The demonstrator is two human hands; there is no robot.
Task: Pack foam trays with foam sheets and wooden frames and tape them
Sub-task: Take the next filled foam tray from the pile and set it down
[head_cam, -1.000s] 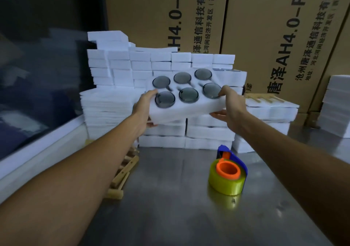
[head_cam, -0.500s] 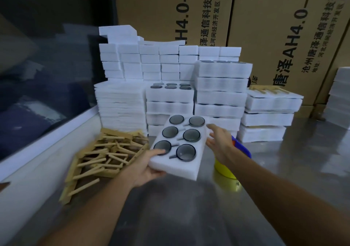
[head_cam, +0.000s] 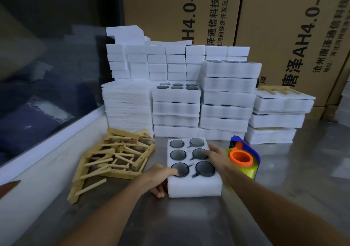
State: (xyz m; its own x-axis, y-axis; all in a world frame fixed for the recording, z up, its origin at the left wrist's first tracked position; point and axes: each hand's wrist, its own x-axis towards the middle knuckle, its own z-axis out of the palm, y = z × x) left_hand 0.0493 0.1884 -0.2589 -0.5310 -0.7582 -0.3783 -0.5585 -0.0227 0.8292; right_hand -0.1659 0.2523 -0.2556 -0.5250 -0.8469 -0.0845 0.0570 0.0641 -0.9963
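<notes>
Resting flat on the steel worktop (head_cam: 189, 225), a foam tray (head_cam: 195, 186) with six dark round items in its pockets sits centre frame. The left hand (head_cam: 158, 177) grips its 8 o'clock corner; the right hand (head_cam: 217, 155) lies across its 3 o'clock edge, fingers loose. No foam sheet, wooden frame or tape is on it yet, so packing seems barely begun. Frames (head_cam: 113, 156) lie heaped at 9 o'clock, a tape roll (head_cam: 243, 159) just beside at 3 o'clock, foam stacks (head_cam: 176, 111) crowd 12 o'clock. Open room lies toward 6 o'clock.
</notes>
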